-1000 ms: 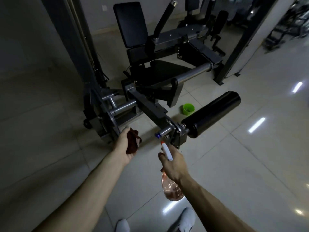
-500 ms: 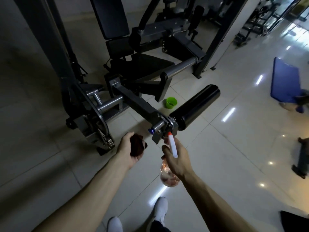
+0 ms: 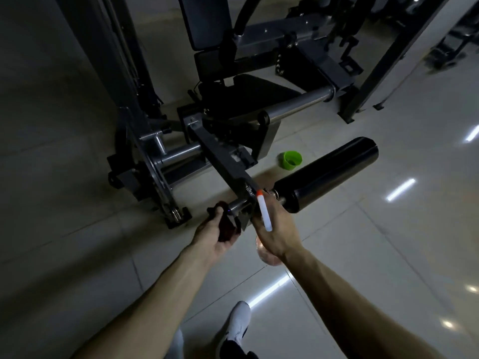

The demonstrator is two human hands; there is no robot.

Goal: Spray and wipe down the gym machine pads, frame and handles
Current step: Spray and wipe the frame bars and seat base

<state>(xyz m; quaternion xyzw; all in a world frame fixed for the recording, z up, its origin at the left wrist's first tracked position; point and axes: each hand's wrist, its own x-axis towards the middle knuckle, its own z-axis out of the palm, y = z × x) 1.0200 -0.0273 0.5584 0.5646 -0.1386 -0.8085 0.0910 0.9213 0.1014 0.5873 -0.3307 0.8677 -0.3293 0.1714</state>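
Left hand (image 3: pixel 211 238) and cloth (image 3: pixel 226 233) now up at the bar end (image 3: pixel 238 204); spray bottle (image 3: pixel 263 213) nozzle closer to the frame (image 3: pixel 225 161).

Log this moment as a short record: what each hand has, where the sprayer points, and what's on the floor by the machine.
left hand: holds a dark red cloth at the end of the steel bar; contact unclear
right hand: grips the spray bottle
nozzle: orange tip up against the frame arm, near its joint
roller pad: black, sticks out to the right, untouched
floor: green cup on the tiles behind the pad
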